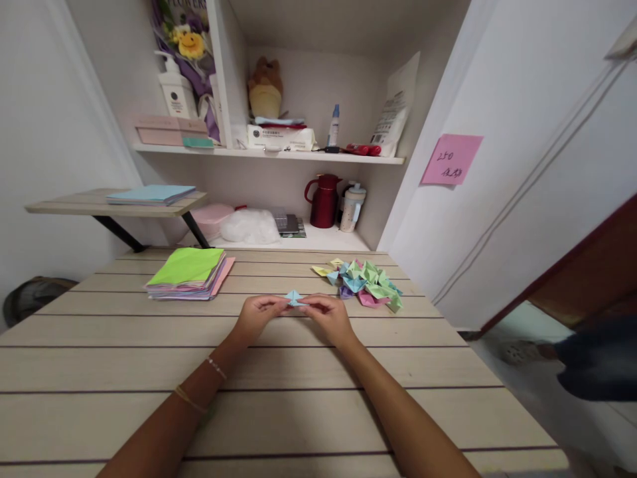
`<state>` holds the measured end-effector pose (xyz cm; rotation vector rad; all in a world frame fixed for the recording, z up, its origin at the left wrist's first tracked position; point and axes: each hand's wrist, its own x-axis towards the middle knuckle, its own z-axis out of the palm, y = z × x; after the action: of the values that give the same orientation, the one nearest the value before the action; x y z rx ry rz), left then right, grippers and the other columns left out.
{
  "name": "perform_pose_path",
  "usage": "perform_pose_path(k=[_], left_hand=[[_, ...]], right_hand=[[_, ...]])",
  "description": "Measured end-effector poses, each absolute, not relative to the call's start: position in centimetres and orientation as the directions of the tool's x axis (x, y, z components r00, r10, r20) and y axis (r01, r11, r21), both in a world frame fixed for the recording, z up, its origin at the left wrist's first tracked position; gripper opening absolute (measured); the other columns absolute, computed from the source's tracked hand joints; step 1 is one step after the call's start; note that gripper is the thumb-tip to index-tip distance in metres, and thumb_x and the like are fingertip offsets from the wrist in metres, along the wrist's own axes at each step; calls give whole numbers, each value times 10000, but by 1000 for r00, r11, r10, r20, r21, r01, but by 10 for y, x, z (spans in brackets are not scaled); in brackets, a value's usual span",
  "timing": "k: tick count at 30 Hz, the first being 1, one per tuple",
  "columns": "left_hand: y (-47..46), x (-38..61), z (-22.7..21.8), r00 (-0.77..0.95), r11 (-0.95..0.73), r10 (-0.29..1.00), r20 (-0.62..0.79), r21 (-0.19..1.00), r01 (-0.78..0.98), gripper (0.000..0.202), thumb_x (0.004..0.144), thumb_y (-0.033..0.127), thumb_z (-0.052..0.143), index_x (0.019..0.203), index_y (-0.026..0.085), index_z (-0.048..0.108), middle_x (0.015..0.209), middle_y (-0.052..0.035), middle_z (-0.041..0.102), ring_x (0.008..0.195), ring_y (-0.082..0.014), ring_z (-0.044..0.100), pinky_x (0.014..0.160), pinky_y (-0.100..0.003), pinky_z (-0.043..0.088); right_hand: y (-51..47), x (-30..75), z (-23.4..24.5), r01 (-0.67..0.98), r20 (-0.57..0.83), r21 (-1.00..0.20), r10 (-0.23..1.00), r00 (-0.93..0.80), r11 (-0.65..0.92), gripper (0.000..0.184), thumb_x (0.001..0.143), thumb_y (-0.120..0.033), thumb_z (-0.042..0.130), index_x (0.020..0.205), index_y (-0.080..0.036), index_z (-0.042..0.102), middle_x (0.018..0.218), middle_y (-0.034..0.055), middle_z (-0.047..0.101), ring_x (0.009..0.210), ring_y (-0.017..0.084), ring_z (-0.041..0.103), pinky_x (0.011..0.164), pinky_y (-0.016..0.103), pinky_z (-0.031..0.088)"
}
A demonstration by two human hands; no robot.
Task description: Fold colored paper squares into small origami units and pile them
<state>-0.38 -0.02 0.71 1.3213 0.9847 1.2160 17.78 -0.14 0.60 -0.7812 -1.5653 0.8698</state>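
Between my two hands, a little above the wooden table (318, 365), is a small light-blue folded paper piece (294, 298) with a pointed top. My left hand (259, 315) pinches its left side between thumb and fingers. On the opposite side, my right hand (328, 317) grips it the same way. A pile of folded paper pieces (368, 282) in green, blue, yellow, pink and purple lies just beyond my right hand. To the left of my left hand stands a stack of square paper sheets (189, 269), bright green on top.
A small raised shelf (74, 202) at the left bears blue paper sheets (152, 194). Behind the table, a white cabinet holds a red jug (324, 202), a cup (352, 207) and a plastic bag (250, 226). Another person's leg (597, 362) shows at the right.
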Motion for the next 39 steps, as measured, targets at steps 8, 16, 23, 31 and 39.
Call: perform_pose_path(k=[8, 16, 23, 31, 39], left_hand=[[-4, 4, 12, 114, -144, 980, 163, 977, -154, 319, 594, 253, 711, 879, 132, 630, 705, -21, 643, 657, -143, 617, 615, -264, 521], [-6, 5, 12, 196, -124, 971, 140, 988, -93, 348, 611, 262, 696, 912, 111, 609, 606, 5, 593, 560, -108, 588, 569, -223, 480], [-1, 1, 6, 192, -39, 980, 48, 998, -50, 282, 593, 328, 706, 748, 100, 647, 585, -29, 630, 484, -97, 554, 473, -209, 467], [-3, 2, 6, 75, 128, 991, -114, 964, -232, 315, 567, 319, 739, 768, 103, 629, 672, -49, 678, 555, -109, 622, 585, -220, 514], [-6, 6, 6, 132, 168, 982, -135, 946, -278, 306, 557, 268, 756, 766, 103, 605, 712, -66, 686, 618, -127, 644, 640, -228, 528]], right_hand=[[-3, 172, 1, -67, 322, -947, 937, -137, 315, 177, 668, -327, 657, 678, -151, 641, 625, 22, 633, 566, 133, 567, 551, 239, 454], [0, 169, -3, -221, 255, -950, 956, -145, 220, 330, 643, -298, 670, 939, -158, 627, 633, 8, 618, 580, 128, 567, 568, 242, 459], [0, 170, -3, -193, 219, -964, 960, -176, 184, 273, 628, -308, 692, 853, -152, 677, 558, -13, 592, 533, 109, 545, 559, 236, 457], [-4, 162, 1, -334, 160, -938, 972, -173, 95, 334, 631, -347, 689, 914, -171, 664, 754, 36, 672, 594, 122, 600, 642, 294, 498], [-6, 161, 1, -286, 203, -948, 956, -214, 138, 282, 651, -329, 665, 897, -192, 683, 775, 29, 681, 638, 139, 587, 651, 291, 481]])
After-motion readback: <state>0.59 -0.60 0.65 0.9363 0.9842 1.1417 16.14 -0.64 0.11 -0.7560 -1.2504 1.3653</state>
